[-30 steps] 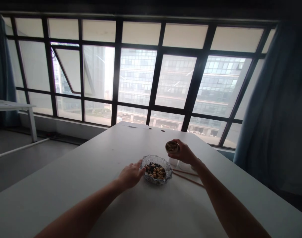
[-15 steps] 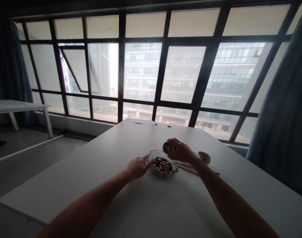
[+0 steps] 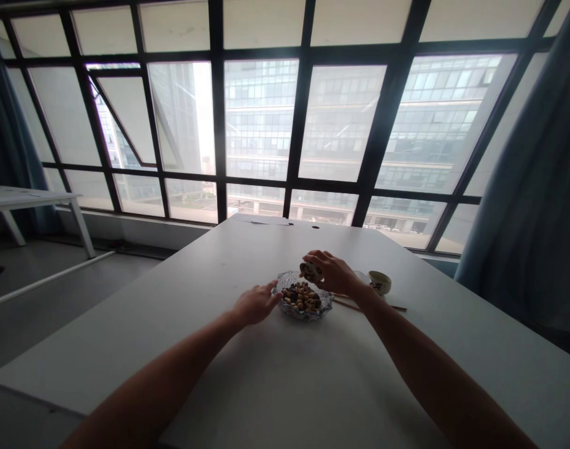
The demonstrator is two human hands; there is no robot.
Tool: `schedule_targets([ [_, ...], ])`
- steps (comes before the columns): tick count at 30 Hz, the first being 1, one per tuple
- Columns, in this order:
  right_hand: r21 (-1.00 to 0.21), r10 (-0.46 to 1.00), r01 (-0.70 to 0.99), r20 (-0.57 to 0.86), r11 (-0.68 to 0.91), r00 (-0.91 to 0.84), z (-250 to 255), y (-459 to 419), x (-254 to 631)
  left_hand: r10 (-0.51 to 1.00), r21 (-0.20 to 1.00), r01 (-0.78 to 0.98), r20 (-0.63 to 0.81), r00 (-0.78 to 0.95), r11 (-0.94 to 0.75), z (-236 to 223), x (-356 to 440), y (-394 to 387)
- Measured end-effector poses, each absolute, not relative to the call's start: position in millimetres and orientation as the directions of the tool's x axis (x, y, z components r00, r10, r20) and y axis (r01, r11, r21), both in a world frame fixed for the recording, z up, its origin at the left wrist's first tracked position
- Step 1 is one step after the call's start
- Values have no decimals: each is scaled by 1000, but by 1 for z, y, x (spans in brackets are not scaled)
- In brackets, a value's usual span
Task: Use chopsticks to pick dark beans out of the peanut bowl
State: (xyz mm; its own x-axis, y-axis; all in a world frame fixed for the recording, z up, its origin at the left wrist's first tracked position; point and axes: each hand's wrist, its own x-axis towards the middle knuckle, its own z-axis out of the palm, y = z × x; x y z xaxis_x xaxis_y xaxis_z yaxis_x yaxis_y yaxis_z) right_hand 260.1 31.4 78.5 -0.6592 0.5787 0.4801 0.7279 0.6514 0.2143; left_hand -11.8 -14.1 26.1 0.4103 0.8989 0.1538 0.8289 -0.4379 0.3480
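Note:
A cut-glass bowl (image 3: 325,305) filled with mixed nuts or beans sits in the middle of a white table (image 3: 275,380). My left hand (image 3: 254,303) rests on the table with its fingertips against the bowl's left rim, fingers stretched out. My right hand (image 3: 332,273) is wrapped round a small cup (image 3: 309,270), which is tipped steeply over the bowl with its mouth facing down and left. A few nuts show at the cup's mouth.
A second small cup (image 3: 379,282) stands upright to the right of the bowl, with a pair of chopsticks (image 3: 391,306) lying beside it. Another white table (image 3: 27,198) stands at the far left. A large window and blue curtains lie beyond the table.
My right hand has moved the cup lower and tipped it further over the bowl. The left hand has stayed at the bowl's rim. The camera has shifted.

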Motion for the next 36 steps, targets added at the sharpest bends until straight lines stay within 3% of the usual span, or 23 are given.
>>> schedule_targets([
  [17,509,420,676,535,533,-733,82,27,259,884,321,824,172,434,-467,26,-13,-11],
  [23,586,172,663,674,466,-718,77,30,261,883,320,823,167,438,-468,25,-14,-11],
  [28,416,52,719,847,557,-530,79,37,273,889,344,820,155,432,-458,25,-13,-12],
  [36,163,262,716,857,679,-444,88,28,268,892,358,818,150,426,-451,27,-12,-14],
])
